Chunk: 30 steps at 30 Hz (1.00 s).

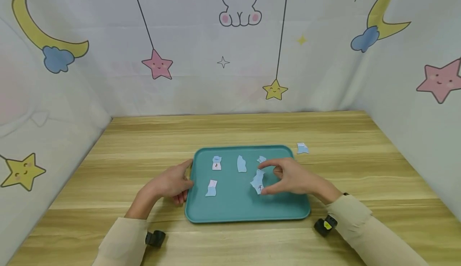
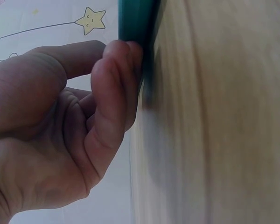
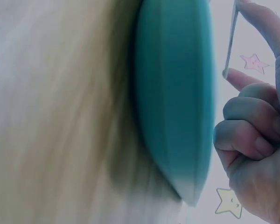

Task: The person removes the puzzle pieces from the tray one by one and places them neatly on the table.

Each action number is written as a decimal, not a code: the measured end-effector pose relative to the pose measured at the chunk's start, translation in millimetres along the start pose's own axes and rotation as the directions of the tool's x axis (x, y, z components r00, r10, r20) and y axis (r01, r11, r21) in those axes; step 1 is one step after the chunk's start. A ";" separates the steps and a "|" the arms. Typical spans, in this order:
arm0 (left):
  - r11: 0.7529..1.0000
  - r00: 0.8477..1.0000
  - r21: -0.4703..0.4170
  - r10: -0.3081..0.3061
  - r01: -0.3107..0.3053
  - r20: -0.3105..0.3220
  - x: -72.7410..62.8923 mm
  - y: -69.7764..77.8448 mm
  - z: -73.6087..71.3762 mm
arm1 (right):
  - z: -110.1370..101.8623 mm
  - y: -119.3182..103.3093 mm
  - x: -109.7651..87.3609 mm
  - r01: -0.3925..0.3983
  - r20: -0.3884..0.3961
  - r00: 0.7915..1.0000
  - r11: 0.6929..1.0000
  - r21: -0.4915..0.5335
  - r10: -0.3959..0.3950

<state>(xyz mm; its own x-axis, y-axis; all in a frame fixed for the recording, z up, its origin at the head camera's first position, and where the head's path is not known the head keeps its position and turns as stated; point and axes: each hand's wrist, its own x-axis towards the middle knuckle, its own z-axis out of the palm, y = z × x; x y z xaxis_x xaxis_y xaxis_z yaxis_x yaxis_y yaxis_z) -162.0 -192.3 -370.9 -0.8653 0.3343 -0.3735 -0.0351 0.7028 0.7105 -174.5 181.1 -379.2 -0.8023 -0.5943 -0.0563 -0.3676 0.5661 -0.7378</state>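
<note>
A teal tray [image 1: 230, 212] lies on the wooden table, with several irregular light blue paper pieces on it. My left hand [image 1: 174, 182] holds the tray's left rim, its bent fingers against the edge in the left wrist view. Over the tray's right half, my right hand [image 1: 291, 176] pinches a jagged paper piece [image 1: 257, 181] between thumb and index finger. The right wrist view shows that piece [image 3: 231, 42] edge-on, above the tray, with the other fingers curled in. Just beyond the index finger lies a small paper piece [image 1: 261, 159], partly covered.
Left on the tray are two pieces with pale pink parts, one at the back [image 1: 217, 163] and one nearer [image 1: 211, 188]. A plain blue piece [image 1: 241, 164] lies at back centre. Another piece [image 1: 302, 148] sits on the table [image 1: 342, 138] beyond the tray's right corner. Printed curtains surround the table.
</note>
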 end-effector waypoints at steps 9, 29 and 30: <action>1.000 1.000 0.001 0.013 -0.013 0.007 0.5 -0.8 1.9 | -11.1 13.9 -10.3 -0.035 -0.050 0.998 0.993 0.111 0.041; 1.000 1.000 0.005 0.006 -0.006 0.005 -0.4 0.5 1.0 | -31.0 23.9 -21.4 -0.056 -0.136 0.989 0.997 0.053 0.063; 1.000 1.000 0.004 0.004 -0.004 0.004 -0.3 0.1 1.0 | -31.5 24.8 -21.9 -0.056 -0.141 0.988 0.997 0.048 0.062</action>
<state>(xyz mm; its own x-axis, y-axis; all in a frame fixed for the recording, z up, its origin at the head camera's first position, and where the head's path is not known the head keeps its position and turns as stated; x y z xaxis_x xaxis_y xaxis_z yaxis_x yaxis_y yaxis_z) -161.2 -191.7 -371.4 -0.8634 0.3394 -0.3734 -0.0303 0.7038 0.7097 -180.8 226.1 -375.1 -0.8819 -0.4713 -0.0064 -0.2993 0.5705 -0.7648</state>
